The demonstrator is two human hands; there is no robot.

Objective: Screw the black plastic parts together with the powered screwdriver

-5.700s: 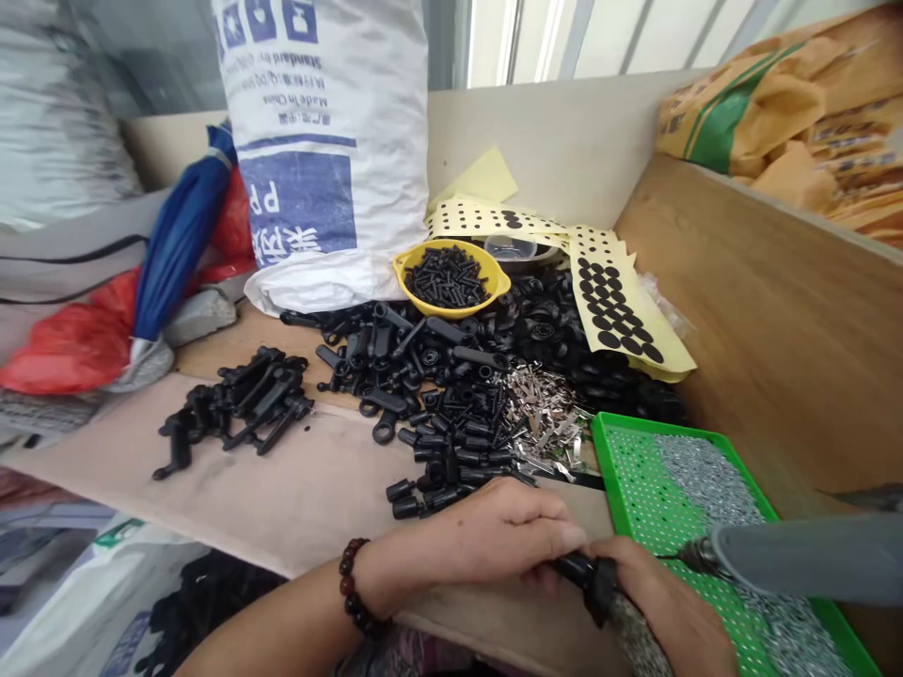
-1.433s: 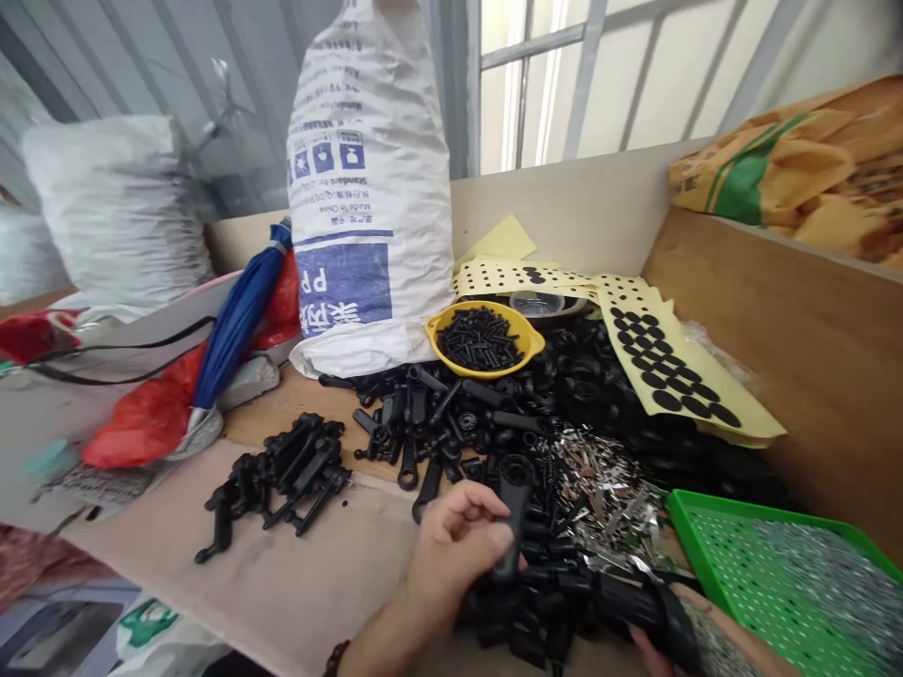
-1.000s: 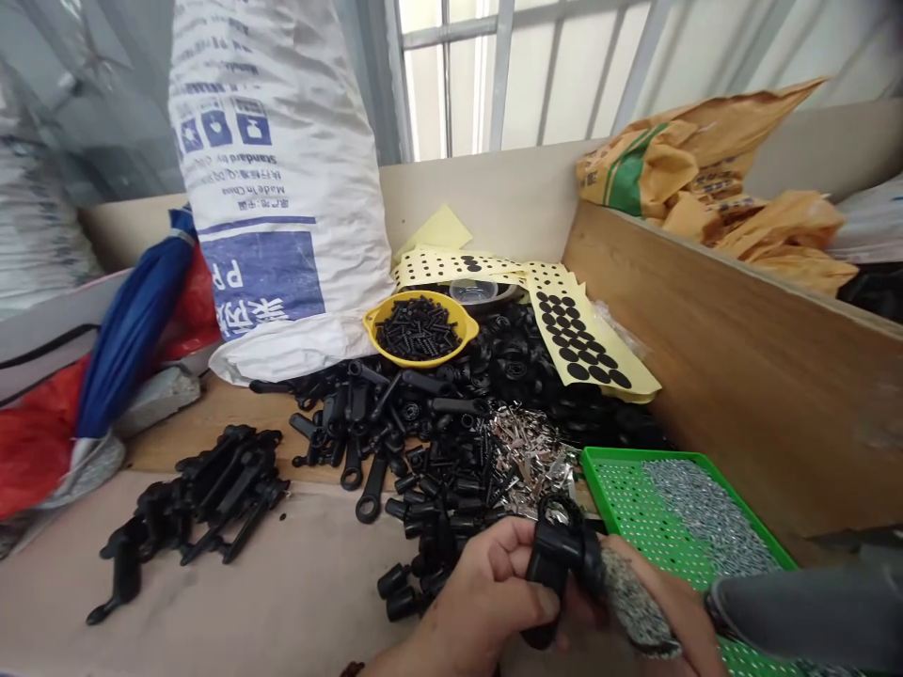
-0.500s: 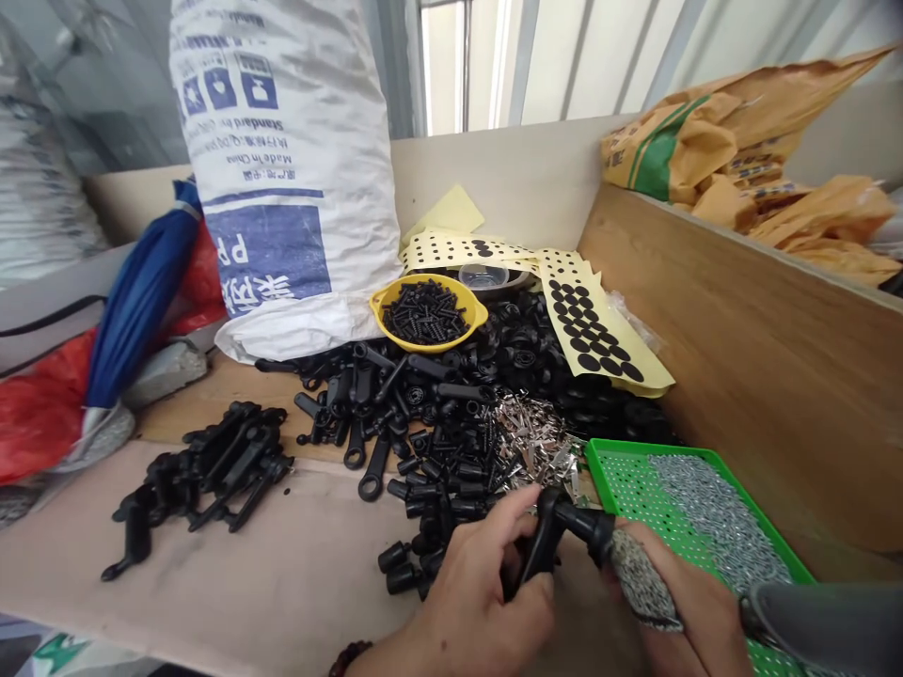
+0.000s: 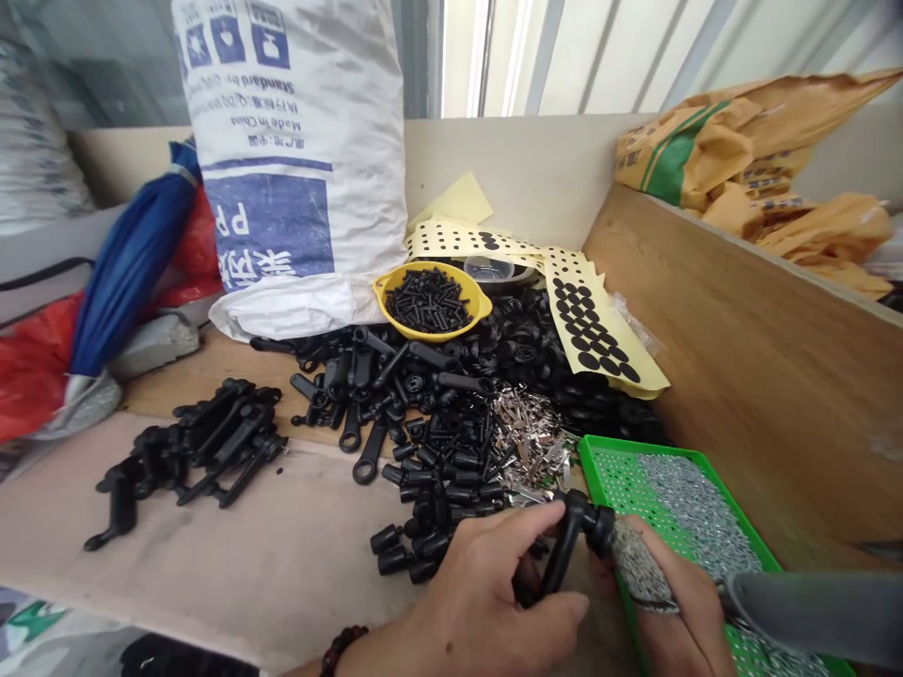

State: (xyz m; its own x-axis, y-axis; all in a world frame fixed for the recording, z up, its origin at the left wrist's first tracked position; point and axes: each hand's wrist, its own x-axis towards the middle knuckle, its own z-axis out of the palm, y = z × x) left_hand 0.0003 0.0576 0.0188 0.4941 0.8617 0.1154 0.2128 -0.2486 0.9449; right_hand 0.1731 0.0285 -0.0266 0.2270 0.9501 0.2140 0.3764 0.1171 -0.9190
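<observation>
My left hand [image 5: 486, 588] is closed around the arm of a black plastic crank handle [image 5: 562, 555], its index finger lying along the top end. My right hand [image 5: 684, 592] grips the short knob [image 5: 599, 529] that sticks out sideways from that end. A speckled grey cloth cover wraps one right finger. Beside the right hand, a grey cylindrical tool [image 5: 811, 611] with a metal tip reaches in from the right edge; whether the hand touches it I cannot tell. Black cylindrical knobs [image 5: 395, 561] lie just left of the hands.
A green perforated tray [image 5: 599, 470] holds small metal screws. Metal clips [image 5: 532, 437] are heaped behind my hands, near loose crank arms [image 5: 367, 456]. A yellow bowl [image 5: 483, 303] contains black threaded parts. Crank handles [image 5: 232, 432] are piled left; a white sack [image 5: 367, 188] stands behind.
The knob sits closer to the crank handle's end, with less of its shaft showing. Both hands have shifted slightly, and the camera view has moved a little.
</observation>
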